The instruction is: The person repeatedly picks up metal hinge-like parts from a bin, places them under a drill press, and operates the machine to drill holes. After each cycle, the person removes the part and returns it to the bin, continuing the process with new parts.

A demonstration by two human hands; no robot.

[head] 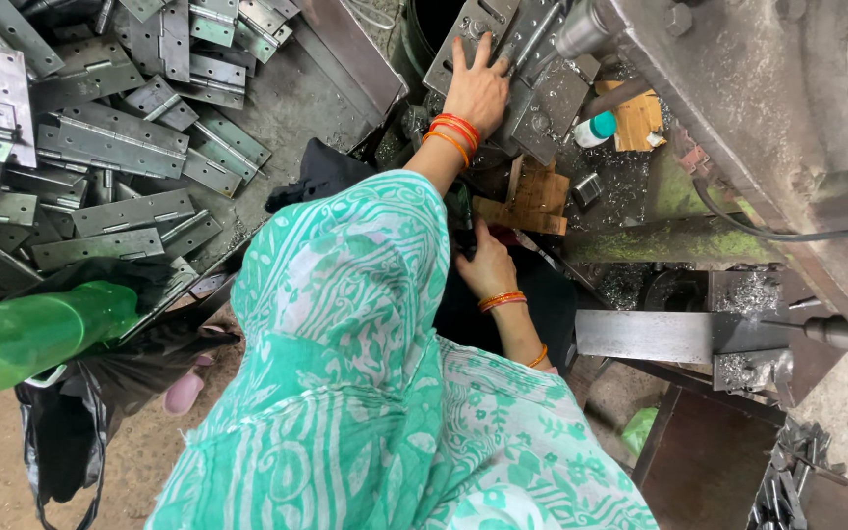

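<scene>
Big heap of grey hinges (pixel 110 147) at 10 o'clock, drill machine (pixel 738 88) at 2. Left hand (pixel 478 90), fingers spread flat on a hinge plate (pixel 470 34) at 12. Right hand (pixel 490 267) low centre, fingers curled; held thing can't be told. Best press the plate flat, fingers off the bit.

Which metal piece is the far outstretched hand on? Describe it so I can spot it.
Start at the grey machine top right. Left of it, beside a dark round opening, lies a flat grey hinge plate with punched holes. Unlike the heaped hinges far left, the left hand rests its fingers on it.
</scene>
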